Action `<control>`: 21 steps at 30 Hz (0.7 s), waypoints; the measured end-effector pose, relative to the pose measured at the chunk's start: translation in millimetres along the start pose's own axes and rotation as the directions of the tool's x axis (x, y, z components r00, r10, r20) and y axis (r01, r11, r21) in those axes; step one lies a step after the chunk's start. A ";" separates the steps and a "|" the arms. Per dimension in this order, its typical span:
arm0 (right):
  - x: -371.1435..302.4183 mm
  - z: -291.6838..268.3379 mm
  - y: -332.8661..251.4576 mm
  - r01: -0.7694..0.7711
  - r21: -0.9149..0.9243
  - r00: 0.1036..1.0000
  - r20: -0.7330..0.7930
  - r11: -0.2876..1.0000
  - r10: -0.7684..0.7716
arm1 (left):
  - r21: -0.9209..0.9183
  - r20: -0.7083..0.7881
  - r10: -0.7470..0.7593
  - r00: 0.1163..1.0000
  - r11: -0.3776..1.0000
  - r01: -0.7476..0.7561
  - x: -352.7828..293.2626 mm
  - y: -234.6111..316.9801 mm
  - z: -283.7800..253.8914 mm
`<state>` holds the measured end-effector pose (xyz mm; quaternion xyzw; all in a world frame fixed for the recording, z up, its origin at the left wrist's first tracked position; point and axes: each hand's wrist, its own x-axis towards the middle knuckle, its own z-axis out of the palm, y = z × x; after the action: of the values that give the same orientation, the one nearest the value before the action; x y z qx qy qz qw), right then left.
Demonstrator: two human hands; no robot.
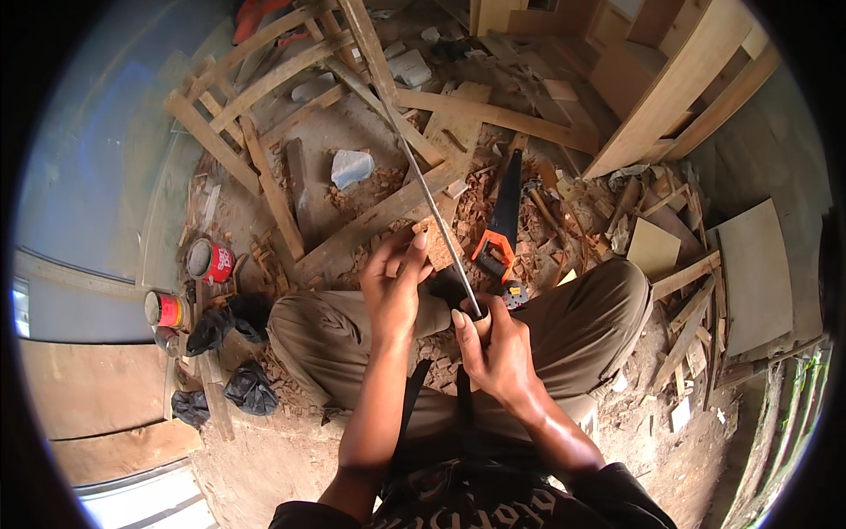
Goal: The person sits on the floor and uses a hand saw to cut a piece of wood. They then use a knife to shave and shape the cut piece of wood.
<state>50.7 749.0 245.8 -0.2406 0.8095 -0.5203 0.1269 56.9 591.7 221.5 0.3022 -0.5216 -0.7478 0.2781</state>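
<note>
My left hand (394,280) is closed on a small reddish-brown wood piece (443,250), pinched between thumb and fingers. My right hand (499,346) wraps round the handle of a long, narrow metal-bladed tool (429,196); it looks like a machete seen edge-on, though its exact kind cannot be made out. The blade slants up and away to the left, passing right beside the wood piece. Whether the two touch is unclear. Just beyond my hands lies a handsaw (505,212) with a black blade and orange-and-black handle. A tape measure (514,294) rests near my right knee.
Wood chips and offcuts cover the ground around my crossed legs. A wooden frame (273,176) stands ahead at left, near a pale stone-like block (352,167). To the left are red cans (210,261) and black plastic bags (250,388). Boards (755,273) lean at right.
</note>
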 end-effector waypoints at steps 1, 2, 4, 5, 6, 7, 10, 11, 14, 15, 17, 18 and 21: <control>1.2 1.3 0.5 -0.008 -0.006 1.000 -0.007 1.000 0.008 | -0.018 0.017 0.000 1.000 1.000 0.000 0.0 0.0 0.7; 1.6 2.8 1.4 -0.015 -0.012 1.000 -0.015 1.000 0.015 | -0.009 0.035 0.017 0.999 1.000 -0.016 -0.1 -2.8 -1.6; 2.4 4.7 5.9 -0.015 -0.028 0.999 -0.029 0.999 0.014 | 0.008 0.074 0.053 0.996 0.999 -0.054 0.8 -8.1 -4.5; 2.7 4.8 7.1 -0.016 -0.037 0.999 -0.037 0.999 0.014 | 0.029 0.075 0.046 0.996 0.998 -0.048 1.4 -8.4 -4.9; 2.6 4.5 7.6 -0.028 -0.035 0.999 -0.028 0.999 0.027 | 0.051 0.078 0.035 0.996 0.998 -0.039 2.1 -8.5 -4.5; 2.8 4.0 7.8 -0.041 -0.035 0.999 -0.019 0.999 0.041 | 0.073 0.082 0.023 0.996 0.997 -0.029 2.7 -8.8 -4.0; 5.8 -0.1 0.3 -0.093 -0.009 0.996 0.011 0.996 0.093 | 0.089 0.196 0.252 0.948 0.958 -0.273 7.6 -18.9 -11.7; 6.6 -1.3 -1.9 -0.113 0.003 0.993 0.022 0.994 0.113 | 0.076 0.250 0.365 0.897 0.916 -0.394 10.3 -26.1 -16.3; 7.0 -2.5 4.4 -0.071 -0.022 0.997 -0.015 0.997 0.070 | 0.112 0.500 0.448 0.741 0.815 -0.568 16.3 -42.1 -25.6; 6.8 -2.6 5.7 -0.068 -0.026 0.998 -0.016 0.997 0.067 | 0.244 0.526 0.417 0.742 0.761 -0.601 18.2 -44.8 -24.9; 7.1 -1.9 6.6 -0.060 -0.033 0.998 -0.018 0.998 0.060 | 0.324 0.456 0.395 0.798 0.761 -0.562 21.4 -51.9 -15.1; 7.8 -1.3 6.6 -0.043 -0.031 0.999 -0.034 0.999 0.042 | 0.360 0.420 0.387 0.821 0.759 -0.542 24.3 -53.2 -9.7; 13.7 -3.3 4.1 -0.026 -0.053 0.997 -0.073 0.998 0.022 | 0.290 0.389 0.407 0.827 0.798 -0.529 31.9 -45.4 1.1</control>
<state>36.5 745.9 244.1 -0.2150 0.8303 -0.5049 0.0972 30.4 582.7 173.6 0.0907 -0.7535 -0.5744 0.3068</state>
